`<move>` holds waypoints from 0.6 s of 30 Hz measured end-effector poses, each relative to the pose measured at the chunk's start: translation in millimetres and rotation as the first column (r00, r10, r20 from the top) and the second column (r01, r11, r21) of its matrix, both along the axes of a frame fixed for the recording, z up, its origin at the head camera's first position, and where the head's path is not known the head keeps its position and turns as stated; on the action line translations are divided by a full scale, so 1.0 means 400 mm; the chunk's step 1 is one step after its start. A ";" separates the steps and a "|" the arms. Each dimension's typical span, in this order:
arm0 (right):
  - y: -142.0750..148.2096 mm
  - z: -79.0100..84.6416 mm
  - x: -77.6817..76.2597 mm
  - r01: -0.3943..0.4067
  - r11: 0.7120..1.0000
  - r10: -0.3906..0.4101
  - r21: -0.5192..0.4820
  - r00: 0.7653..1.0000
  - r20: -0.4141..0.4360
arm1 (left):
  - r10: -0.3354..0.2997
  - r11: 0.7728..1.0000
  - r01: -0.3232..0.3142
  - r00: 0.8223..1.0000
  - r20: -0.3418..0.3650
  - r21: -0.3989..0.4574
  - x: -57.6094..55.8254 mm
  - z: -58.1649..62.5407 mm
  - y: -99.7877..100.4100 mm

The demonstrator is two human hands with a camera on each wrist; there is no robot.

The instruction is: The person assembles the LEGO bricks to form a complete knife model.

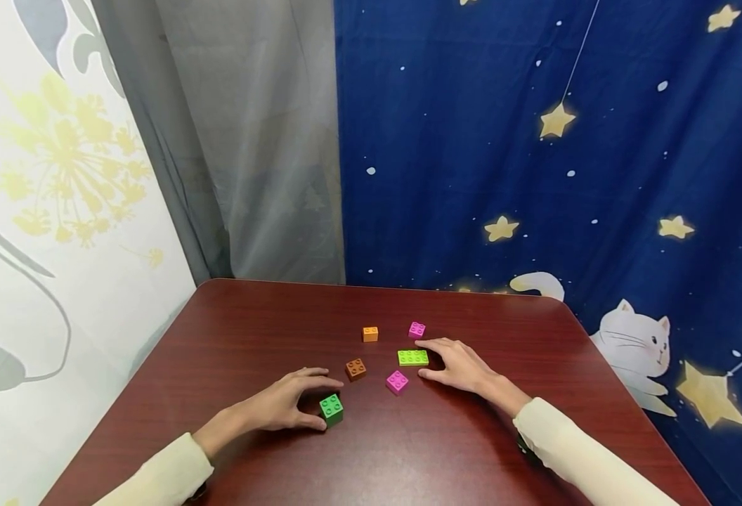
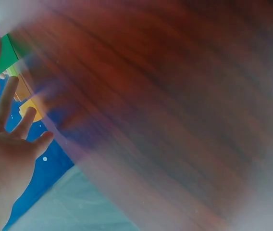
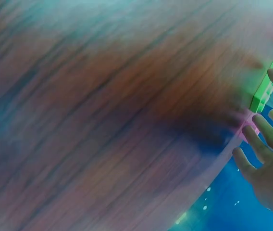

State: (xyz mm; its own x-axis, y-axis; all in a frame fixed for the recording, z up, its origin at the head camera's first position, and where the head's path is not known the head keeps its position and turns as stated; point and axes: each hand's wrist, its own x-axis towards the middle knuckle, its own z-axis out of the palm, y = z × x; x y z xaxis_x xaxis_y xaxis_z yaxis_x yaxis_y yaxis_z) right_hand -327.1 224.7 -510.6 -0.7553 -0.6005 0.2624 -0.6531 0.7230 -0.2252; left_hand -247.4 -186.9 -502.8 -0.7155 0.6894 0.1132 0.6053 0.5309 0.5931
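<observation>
Green block (image 1: 331,410) rests, in the head view, on the brown tabletop (image 1: 409,457), at three o'clock from the left hand (image 1: 285,402), whose thumb and fingers are spread around it; whether the thumb touches it, I cannot tell. From the lime block (image 1: 412,358), the right hand (image 1: 462,366) lies at three o'clock, thumb and fingers likewise parted; a pink block (image 1: 417,329) sits at twelve, an orange block (image 1: 369,334) at ten, a brown block (image 1: 355,369) at nine, a second pink block (image 1: 397,382) at seven. The left wrist view shows fingers fanned at nine o'clock, the green block at ten. The right wrist view shows fingers spread near four o'clock, beside the lime block.
</observation>
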 end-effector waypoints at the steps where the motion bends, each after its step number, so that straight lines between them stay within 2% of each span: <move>1: -0.005 0.000 -0.001 -0.005 1.000 0.005 -0.004 1.000 0.000 | -0.005 1.000 0.005 1.000 0.010 0.004 0.000 0.000 0.001; 5: -0.020 0.000 -0.003 -0.011 1.000 0.011 -0.018 1.000 0.007 | -0.022 1.000 0.021 1.000 0.013 0.018 -0.004 -0.002 0.004; 9: -0.028 0.002 -0.005 0.001 1.000 0.000 -0.027 1.000 0.025 | -0.037 0.999 0.038 0.999 -0.031 0.036 -0.006 -0.004 0.008; 14: -0.034 0.002 -0.010 0.008 0.999 -0.006 -0.038 0.999 0.048 | -0.019 0.999 0.021 0.999 -0.051 0.045 -0.007 -0.008 0.012; 18: -0.036 -0.001 -0.013 0.001 0.998 0.001 -0.057 0.999 0.035 | -0.008 0.998 0.012 0.998 -0.055 0.067 -0.013 -0.010 0.017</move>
